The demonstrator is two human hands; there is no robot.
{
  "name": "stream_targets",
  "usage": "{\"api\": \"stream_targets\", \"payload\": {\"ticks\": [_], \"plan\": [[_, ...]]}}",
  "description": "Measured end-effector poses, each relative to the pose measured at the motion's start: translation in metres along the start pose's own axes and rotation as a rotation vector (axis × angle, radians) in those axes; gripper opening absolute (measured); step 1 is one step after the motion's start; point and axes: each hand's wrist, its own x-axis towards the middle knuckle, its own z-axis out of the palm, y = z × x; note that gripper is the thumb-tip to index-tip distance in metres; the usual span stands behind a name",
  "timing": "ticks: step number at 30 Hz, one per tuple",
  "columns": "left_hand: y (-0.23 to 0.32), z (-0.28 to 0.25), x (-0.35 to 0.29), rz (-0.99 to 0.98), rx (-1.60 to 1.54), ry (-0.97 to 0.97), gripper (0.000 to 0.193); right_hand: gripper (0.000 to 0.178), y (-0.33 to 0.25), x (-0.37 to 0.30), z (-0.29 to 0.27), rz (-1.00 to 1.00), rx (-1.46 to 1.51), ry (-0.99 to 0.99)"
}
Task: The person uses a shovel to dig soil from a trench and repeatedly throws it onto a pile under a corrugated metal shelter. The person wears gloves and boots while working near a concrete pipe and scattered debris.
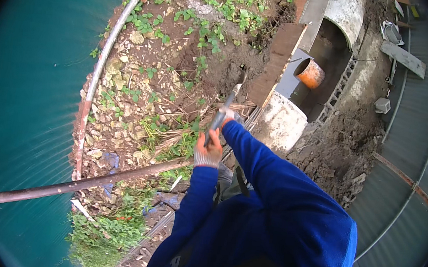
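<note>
A long digging tool with a grey tubular handle (217,121) and a pale, narrow head slants forward from my hands. Its tip meets the dark loosened soil (234,70) beside a brown board; the head's exact shape cannot be made out. My left hand (209,149), in a white knitted glove with orange fingers, is closed round the near end of the handle. Farther along, my right hand (229,116) grips the same handle and is partly hidden by its blue sleeve. Both forearms reach forward close together.
Right of the soil, a pit edged by the brown board (276,61) and perforated blocks (336,89) holds murky water and an orange pipe piece (310,73). White curved slabs (284,121) border it. A long pole (103,180) crosses left, before a green sheet wall (29,86).
</note>
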Motion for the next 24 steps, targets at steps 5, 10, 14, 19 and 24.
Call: {"api": "stream_targets", "payload": {"ticks": [5,10,14,19,24], "plan": [[0.006,-0.057,-0.046,0.038,0.186,0.110,0.048,0.011,0.025,-0.023,0.007,0.010,-0.435,0.436],[0.044,-0.036,-0.060,0.712,1.295,0.256,0.082,0.014,0.018,-0.004,0.016,-0.013,-0.365,0.368],[0.074,0.030,-0.039,0.417,1.877,-0.114,0.083,0.019,0.035,0.013,0.016,-0.043,-0.401,0.447],[0.092,0.089,-0.030,0.389,1.809,-0.089,0.062,0.016,0.026,-0.004,0.038,-0.082,-0.249,0.228],[0.117,0.094,-0.068,0.578,1.679,-0.200,0.045,0.007,0.006,-0.090,0.089,0.055,0.130,0.193]]}}
